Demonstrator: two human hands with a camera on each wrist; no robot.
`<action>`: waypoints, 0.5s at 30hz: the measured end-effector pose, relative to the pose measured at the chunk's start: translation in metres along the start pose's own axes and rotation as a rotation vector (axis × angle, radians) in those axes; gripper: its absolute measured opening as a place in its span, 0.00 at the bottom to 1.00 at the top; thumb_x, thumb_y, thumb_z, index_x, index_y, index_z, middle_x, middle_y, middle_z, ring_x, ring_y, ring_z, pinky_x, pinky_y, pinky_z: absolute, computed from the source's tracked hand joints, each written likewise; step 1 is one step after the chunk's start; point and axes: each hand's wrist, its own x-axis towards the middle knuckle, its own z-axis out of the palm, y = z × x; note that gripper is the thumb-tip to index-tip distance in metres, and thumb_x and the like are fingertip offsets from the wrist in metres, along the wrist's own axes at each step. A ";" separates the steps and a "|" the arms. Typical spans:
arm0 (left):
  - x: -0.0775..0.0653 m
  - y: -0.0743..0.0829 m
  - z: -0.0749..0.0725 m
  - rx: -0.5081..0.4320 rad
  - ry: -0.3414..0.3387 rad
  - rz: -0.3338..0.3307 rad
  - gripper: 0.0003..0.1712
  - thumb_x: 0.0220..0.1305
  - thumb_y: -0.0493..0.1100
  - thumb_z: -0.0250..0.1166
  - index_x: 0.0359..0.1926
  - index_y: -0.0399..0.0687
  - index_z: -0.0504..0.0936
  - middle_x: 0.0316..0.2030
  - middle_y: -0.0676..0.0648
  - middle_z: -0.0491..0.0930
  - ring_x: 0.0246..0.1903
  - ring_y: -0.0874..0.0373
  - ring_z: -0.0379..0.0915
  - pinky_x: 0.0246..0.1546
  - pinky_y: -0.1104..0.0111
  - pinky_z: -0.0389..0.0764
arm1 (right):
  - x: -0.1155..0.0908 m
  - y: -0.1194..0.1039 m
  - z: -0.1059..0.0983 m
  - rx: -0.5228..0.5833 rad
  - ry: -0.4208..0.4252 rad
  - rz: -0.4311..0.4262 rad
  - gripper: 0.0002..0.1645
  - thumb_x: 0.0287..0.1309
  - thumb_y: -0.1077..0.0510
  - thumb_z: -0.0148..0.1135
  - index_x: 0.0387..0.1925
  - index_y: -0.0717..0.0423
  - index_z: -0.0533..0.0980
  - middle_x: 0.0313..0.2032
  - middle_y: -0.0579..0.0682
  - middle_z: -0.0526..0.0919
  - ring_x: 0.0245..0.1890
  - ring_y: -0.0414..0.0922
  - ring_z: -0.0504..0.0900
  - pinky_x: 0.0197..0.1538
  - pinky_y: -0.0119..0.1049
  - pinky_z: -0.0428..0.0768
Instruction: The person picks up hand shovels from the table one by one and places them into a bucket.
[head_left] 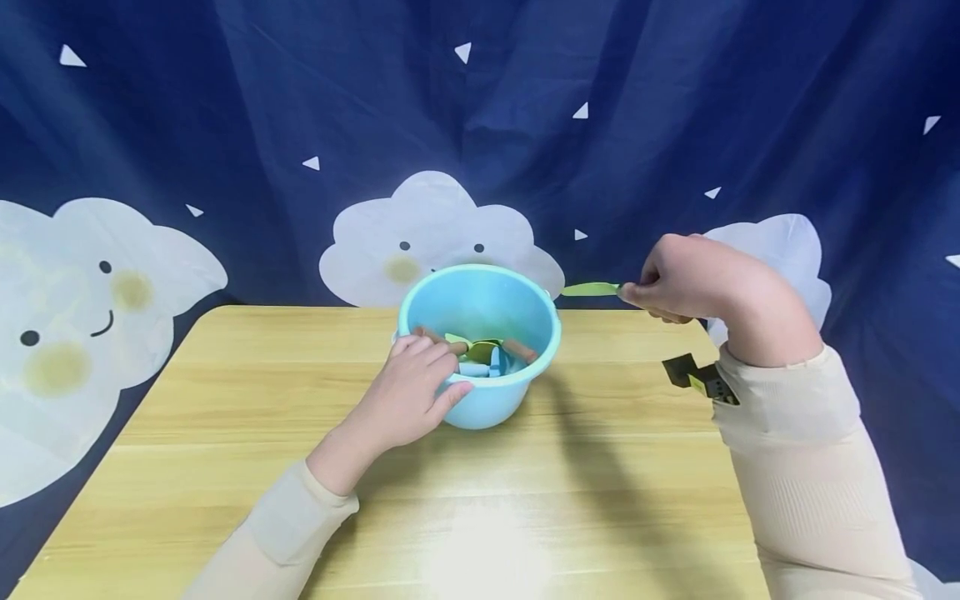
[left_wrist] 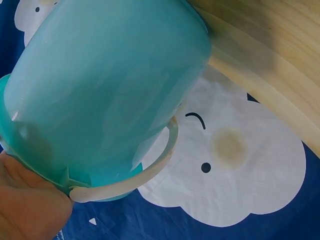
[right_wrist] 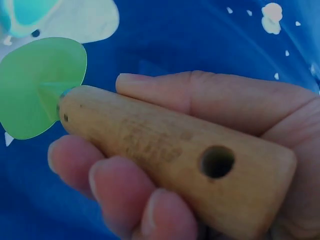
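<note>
A light blue bucket (head_left: 487,407) stands on the table, and several small tools lie in it. Among them I make out wooden handles (head_left: 519,351), something green and a light blue piece (head_left: 474,369). My left hand (head_left: 411,385) grips the near left of the rim, thumb outside and fingers over the edge. Up to the right of the bucket, my right hand (head_left: 708,279) holds a toy shovel (head_left: 590,289) in the air. In the right wrist view, its wooden handle (right_wrist: 165,145) lies between thumb and curled fingers, with the green blade (right_wrist: 42,90) pointing away.
The bucket's pale carrying handle (left_wrist: 125,185) hangs along its side in the left wrist view. Below everything is a wood-grain table (head_left: 225,433). A dark blue curtain (head_left: 525,142) with clouds and white triangles hangs behind the table's far edge.
</note>
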 end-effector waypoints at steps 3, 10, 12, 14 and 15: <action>0.000 -0.001 0.000 -0.002 0.003 0.000 0.28 0.78 0.63 0.41 0.31 0.50 0.73 0.53 0.46 0.80 0.53 0.47 0.72 0.60 0.53 0.62 | -0.002 -0.009 -0.003 -0.008 0.035 -0.006 0.29 0.69 0.47 0.58 0.11 0.53 0.75 0.12 0.45 0.70 0.15 0.42 0.66 0.25 0.38 0.67; -0.001 -0.001 0.000 -0.003 0.004 -0.001 0.28 0.78 0.63 0.42 0.31 0.50 0.74 0.53 0.46 0.80 0.53 0.47 0.72 0.60 0.53 0.62 | -0.001 -0.025 -0.007 -0.024 0.053 -0.026 0.30 0.68 0.47 0.58 0.10 0.53 0.74 0.11 0.44 0.69 0.15 0.43 0.65 0.23 0.38 0.64; -0.001 0.000 -0.001 -0.006 0.004 0.000 0.28 0.78 0.63 0.41 0.31 0.50 0.73 0.53 0.46 0.80 0.53 0.48 0.72 0.60 0.53 0.62 | 0.000 -0.028 -0.007 -0.028 0.046 -0.028 0.30 0.68 0.47 0.58 0.10 0.53 0.74 0.12 0.45 0.69 0.15 0.43 0.66 0.23 0.37 0.65; -0.001 0.000 -0.001 -0.008 0.005 0.000 0.29 0.78 0.63 0.40 0.31 0.50 0.73 0.52 0.46 0.80 0.53 0.48 0.72 0.60 0.53 0.62 | 0.002 -0.031 -0.007 -0.033 0.044 -0.038 0.30 0.67 0.48 0.58 0.09 0.53 0.73 0.11 0.45 0.69 0.15 0.43 0.67 0.23 0.37 0.65; 0.000 0.001 -0.001 -0.009 0.006 0.000 0.29 0.78 0.64 0.40 0.31 0.50 0.73 0.52 0.46 0.80 0.53 0.48 0.72 0.59 0.53 0.62 | 0.003 -0.032 -0.007 -0.037 0.045 -0.044 0.30 0.67 0.48 0.58 0.09 0.53 0.72 0.11 0.45 0.68 0.14 0.42 0.66 0.23 0.36 0.64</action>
